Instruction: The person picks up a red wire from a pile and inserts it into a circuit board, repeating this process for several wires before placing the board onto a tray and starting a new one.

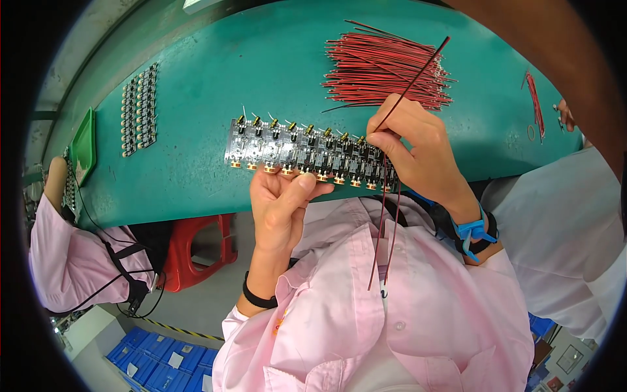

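Pinching closely, the left hand holds the central circuit-board strip, the right hand a wire. Strands hang only by the strip's three-o'clock end; with the one-o'clock wire bundle loose, much apparently remains.

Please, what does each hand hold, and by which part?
Left hand: the circuit-board strip, by its near edge. Right hand: a dark wire, below its raised tip.

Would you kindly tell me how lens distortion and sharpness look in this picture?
In the head view, fisheye distortion bows the edges of the green table, and the corners are black; also in the head view, the circuit-board strip, left hand and right hand look reasonably sharp.
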Motion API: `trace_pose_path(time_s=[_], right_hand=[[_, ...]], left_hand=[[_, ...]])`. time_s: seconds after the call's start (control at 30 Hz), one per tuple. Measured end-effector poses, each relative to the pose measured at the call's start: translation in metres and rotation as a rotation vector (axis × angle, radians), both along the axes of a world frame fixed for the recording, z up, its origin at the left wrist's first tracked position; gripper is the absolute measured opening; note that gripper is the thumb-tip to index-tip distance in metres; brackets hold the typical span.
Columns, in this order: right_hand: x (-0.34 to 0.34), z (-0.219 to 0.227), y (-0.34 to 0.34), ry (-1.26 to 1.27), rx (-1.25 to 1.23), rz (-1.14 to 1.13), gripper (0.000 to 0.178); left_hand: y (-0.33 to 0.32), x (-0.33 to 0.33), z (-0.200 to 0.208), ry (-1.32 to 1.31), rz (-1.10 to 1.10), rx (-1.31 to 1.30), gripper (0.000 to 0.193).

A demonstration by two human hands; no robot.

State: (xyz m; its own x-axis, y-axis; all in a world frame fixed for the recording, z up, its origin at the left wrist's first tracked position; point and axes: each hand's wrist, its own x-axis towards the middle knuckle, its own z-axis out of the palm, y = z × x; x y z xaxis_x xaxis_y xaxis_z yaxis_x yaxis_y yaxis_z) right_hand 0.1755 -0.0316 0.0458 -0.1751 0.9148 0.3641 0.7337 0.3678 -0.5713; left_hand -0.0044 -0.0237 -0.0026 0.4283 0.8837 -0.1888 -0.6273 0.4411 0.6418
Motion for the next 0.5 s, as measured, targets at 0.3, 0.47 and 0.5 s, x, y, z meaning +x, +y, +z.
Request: trace_pose_path(time_s=[0.3,0.47,0.5], right_hand=[[-0.0033,-0.0010,-0.0002,0.016,-0.040,-0.048,0.005],[-0.0024,0.0006,-0.0026,0.013,-0.050,-0.058,0.005],[-0.0012,0.0022,-0.0033,0.019,-0.085,-0.060,0.005]], left_hand=[[0.0018,-0.0012,-0.0014,0.014,0.007,-0.002,0.025],[0.0030,-0.0022,-0.0048,0.018,0.004,0.013,0.024],[0.0039,-0.0020,-0.0046,0.022,0.004,0.015,0.024]])
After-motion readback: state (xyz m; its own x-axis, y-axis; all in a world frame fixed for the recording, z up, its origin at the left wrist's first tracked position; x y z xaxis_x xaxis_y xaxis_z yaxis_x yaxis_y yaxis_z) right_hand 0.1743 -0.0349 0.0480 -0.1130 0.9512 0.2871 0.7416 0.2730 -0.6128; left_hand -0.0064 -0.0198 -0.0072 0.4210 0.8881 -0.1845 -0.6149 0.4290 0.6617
